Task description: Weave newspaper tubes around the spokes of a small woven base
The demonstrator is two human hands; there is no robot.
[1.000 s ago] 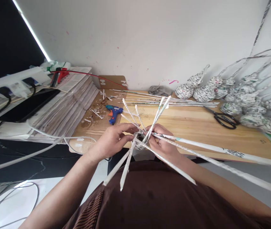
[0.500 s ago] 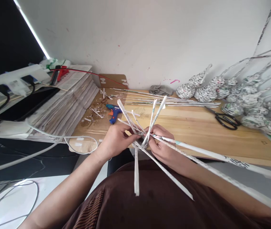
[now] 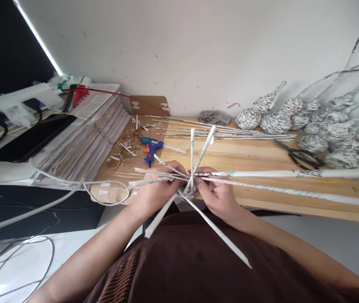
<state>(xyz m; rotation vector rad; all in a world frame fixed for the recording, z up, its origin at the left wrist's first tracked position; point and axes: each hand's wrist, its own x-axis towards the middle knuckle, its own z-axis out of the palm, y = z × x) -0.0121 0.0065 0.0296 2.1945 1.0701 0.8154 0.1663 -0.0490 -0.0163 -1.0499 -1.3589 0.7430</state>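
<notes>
Between my hands is a small woven paper piece (image 3: 189, 191), with several rolled newspaper strips fanning out of it. My left hand (image 3: 158, 189) is closed on its left side, thumb at the weave, with strips lying across the fingers. My right hand (image 3: 219, 191) pinches the right side, where two long paper strips (image 3: 274, 174) run off to the right. Other strips stick up from the centre, and a pale strip (image 3: 220, 233) slants down over the brown clothing. The fingertips on the far side are hidden.
A blue glue gun (image 3: 151, 149) lies among paper scraps on cardboard. Loose paper rods (image 3: 230, 134) lie along the wall, near black scissors (image 3: 305, 160). Woven gourd-like shapes (image 3: 275, 120) crowd the right. Stacked newspapers (image 3: 94, 143) and a black phone (image 3: 32, 136) occupy the left.
The long strips on the right have swung up from a downward slant to nearly level. Strips near my left hand now point left across it, and the lower strip has swung left.
</notes>
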